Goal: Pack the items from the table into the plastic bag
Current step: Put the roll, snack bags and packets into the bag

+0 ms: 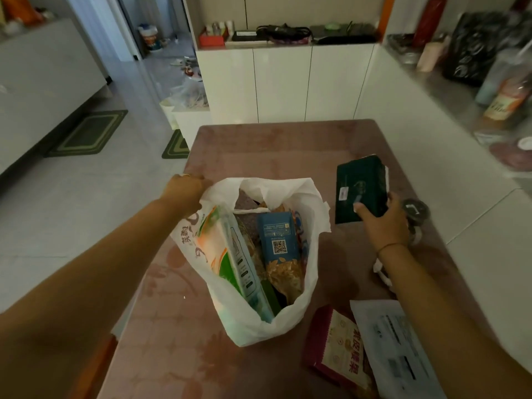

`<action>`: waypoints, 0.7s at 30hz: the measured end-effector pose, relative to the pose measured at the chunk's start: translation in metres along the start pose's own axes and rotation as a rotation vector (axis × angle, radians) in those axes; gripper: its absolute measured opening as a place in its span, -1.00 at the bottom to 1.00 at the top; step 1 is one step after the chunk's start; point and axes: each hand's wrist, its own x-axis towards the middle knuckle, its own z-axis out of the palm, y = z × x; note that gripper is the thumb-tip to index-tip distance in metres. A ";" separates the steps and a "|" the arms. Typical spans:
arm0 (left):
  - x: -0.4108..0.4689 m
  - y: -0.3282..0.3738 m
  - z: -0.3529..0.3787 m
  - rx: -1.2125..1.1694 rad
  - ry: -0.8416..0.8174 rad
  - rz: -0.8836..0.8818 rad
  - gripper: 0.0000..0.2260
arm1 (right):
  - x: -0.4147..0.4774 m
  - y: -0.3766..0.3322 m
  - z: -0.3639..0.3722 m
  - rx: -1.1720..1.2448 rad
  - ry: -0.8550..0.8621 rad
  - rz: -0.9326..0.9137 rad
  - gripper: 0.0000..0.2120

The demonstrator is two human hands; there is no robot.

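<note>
A white plastic bag (288, 321) stands open on the pinkish table (172, 355). Inside it sit a blue packet with a QR code (277, 237), an orange-green packet (221, 254) and other packs. My left hand (185, 187) grips the bag's far left rim and holds it open. My right hand (383, 223) holds a dark green box (361, 188) above the table, just right of the bag. A maroon snack packet (336, 349) and a white flat envelope (400, 352) lie at the near right.
A small dark-lidded jar (414, 210) stands just behind my right hand. White crumpled material (380, 270) lies under my right wrist. White cabinets (282, 82) stand beyond the table's far edge, and a cluttered counter (475, 67) runs along the right.
</note>
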 end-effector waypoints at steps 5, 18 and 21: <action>0.017 0.005 0.000 -0.311 0.188 0.037 -0.74 | -0.036 -0.069 -0.024 0.427 -0.185 0.006 -0.47; 0.029 0.010 -0.067 -1.452 0.333 -0.405 -0.81 | -0.119 -0.128 -0.002 0.391 -0.910 0.070 -0.55; 0.031 0.010 -0.068 -1.479 0.311 -0.379 -0.87 | -0.113 -0.128 0.023 0.270 -0.877 0.064 -0.61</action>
